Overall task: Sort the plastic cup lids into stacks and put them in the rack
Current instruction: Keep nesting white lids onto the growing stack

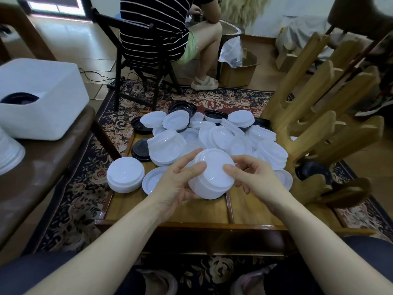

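Two bare forearms reach into view from the lower corners, with no sleeves, watch, rings or bracelets on them. The left hand (180, 184) and right hand (255, 177) wear no gloves, and the nails on the fingers (192, 168) are short and unpainted. Dark, bluish-grey trousers (32, 271) cover both knees at the bottom edge, and between them are light, pinkish-grey shoes (161, 282), blurred at the toes.
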{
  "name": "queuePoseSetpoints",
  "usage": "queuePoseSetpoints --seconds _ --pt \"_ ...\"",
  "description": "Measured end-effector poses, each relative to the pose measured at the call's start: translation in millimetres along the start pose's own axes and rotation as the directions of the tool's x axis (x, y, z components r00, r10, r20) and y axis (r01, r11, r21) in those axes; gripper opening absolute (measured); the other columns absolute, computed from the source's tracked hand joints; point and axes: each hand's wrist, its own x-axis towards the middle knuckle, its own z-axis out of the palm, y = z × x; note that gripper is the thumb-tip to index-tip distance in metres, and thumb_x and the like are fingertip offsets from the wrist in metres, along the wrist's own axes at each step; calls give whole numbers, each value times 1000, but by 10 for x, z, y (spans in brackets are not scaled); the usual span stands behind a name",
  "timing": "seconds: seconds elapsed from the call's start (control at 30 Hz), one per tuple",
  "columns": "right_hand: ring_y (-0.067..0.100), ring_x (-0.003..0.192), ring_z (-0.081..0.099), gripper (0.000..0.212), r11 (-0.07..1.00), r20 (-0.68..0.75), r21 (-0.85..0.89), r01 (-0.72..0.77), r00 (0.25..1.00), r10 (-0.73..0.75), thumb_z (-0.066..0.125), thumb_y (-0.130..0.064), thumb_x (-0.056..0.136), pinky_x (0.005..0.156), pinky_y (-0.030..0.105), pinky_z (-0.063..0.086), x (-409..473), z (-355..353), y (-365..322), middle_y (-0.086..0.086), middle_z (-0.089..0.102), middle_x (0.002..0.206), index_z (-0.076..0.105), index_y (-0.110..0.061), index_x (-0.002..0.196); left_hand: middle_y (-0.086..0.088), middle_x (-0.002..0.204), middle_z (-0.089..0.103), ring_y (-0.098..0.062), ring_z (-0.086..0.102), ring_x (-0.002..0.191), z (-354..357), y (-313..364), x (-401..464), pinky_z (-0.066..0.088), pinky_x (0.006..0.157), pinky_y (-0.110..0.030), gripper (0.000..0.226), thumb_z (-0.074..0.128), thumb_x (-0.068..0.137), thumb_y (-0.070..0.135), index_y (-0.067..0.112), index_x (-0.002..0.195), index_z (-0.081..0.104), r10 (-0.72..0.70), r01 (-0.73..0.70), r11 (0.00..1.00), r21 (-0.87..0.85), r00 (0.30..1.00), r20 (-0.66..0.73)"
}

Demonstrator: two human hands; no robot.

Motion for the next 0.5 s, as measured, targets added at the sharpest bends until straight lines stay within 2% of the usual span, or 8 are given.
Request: queuePoseSetpoints --seconds 0.1,0.2,0.27,0.37,0.5 --pt "4 76 62 7 1000 16 26 -4 1000 3 68 -27 90 64 16 49 -2 27 18 -2 66 84 72 -30 95 -2 120 72 -24 70 108 -8 -8 9 61 73 -41 70 80 58 39 30 126 67 33 -33 999 0 999 -27" --pt "15 104 68 21 983 178 123 -136 977 113 61 -30 95 88 37 58 9 12 29 -4 73 109 69 -27 114 1 119 73 -20 71 105 -4 -12 5 61 74 -40 56 71 70 33 31 125 66 57 -57 998 -4 998 -17" --pt "25 107 68 27 955 255 218 -203 956 145 57 -24 96 88 44 58 5 -5 6 2 72 116 66 -22 122 6 119 73 -16 71 106 0 -10 7 61 75 -39 53 65 73 32 33 126 65 71 -71 997 -12 997 4" --pt "32 104 68 30 942 254 265 -206 957 138 60 -21 93 78 39 58 -6 -17 -30 7 72 114 65 -17 123 10 120 72 -14 70 107 11 3 5 61 73 -36 50 61 75 31 39 124 64 78 -78 997 -5 996 37" --pt "30 96 68 27 947 201 260 -191 969 140 60 -25 94 74 37 60 -21 -6 -21 11 71 115 66 -17 119 6 125 68 -23 70 107 26 -6 -8 62 77 -47 47 60 76 36 44 122 64 66 -69 996 50 995 70"
